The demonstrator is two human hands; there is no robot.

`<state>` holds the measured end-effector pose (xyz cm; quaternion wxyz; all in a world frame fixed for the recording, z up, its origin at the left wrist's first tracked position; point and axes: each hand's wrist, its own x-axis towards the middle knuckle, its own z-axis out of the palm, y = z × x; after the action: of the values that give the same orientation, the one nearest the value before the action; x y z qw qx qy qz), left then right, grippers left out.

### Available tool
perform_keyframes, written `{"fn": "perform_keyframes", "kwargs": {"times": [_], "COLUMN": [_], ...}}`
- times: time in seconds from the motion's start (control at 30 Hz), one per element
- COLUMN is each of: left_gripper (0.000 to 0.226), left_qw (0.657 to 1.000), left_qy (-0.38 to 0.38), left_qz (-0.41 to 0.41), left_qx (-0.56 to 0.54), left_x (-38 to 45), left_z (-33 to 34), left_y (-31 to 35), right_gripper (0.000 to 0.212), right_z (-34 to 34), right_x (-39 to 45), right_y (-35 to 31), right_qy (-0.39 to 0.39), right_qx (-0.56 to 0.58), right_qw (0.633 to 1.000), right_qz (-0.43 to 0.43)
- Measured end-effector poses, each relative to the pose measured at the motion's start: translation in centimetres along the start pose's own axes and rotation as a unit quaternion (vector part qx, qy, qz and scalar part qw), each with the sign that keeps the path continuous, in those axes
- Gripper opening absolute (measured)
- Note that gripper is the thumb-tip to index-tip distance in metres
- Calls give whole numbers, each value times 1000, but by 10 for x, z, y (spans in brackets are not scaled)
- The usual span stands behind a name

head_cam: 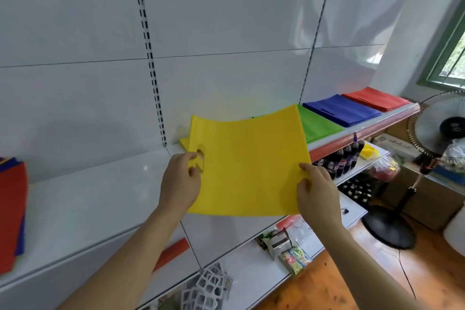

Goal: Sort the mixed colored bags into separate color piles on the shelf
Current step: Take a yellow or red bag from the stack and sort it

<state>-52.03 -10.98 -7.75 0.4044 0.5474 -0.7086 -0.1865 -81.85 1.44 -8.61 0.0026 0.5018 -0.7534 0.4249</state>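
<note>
A yellow bag (249,163) is held flat in the air over the white shelf (100,199), near its middle. The left hand (180,181) pinches its left edge at the cut-out handle, thumb on top and fingers curled under. The right hand (318,190) pinches the near right corner, thumb on the cloth and fingers folded beneath.

Under the bag's far left corner, a yellow pile (185,143) shows only as a sliver on the shelf against the back panel. To the right along the shelf lie a green pile (319,124), then a blue pile (342,112), then a red pile (377,100) at the far right end, each just beside the next. At the far left edge lies a mixed stack (12,211), red on top with blue showing at its edges.

The shelf is glossy white with a red strip (362,131) along its front edge. The back panel (226,33) is white, with slotted uprights (148,50) running up it.

On lower shelves on the right stand dark bottles (344,158); snack packets (289,249) lie nearer. A standing fan (437,128) stands on the wooden floor (352,282) at right. A green-framed window (450,53) sits in the far right wall.
</note>
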Motion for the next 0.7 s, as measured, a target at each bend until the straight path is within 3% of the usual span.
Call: {"fn": "perform_keyframes", "kwargs": {"times": [0.13,0.33,0.7], "left_gripper": [43,41,42], "left_qw": [1000,998,972], "left_qy": [-8,-7,-17], "left_qz": [-1,-43,-99], "left_qx": [25,39,211], "left_x": [26,62,84], "left_z": [30,65,80], "left_y": [-6,-16,-47], "right_gripper": [50,39,44], "right_z": [12,41,124], "right_x": [40,118,192], "right_y": [15,18,20], "right_qy": [-29,-54,-139], "right_qx": [-27,-78,-111], "right_qw": [999,995,979], "right_qz": [-9,-41,-100]}}
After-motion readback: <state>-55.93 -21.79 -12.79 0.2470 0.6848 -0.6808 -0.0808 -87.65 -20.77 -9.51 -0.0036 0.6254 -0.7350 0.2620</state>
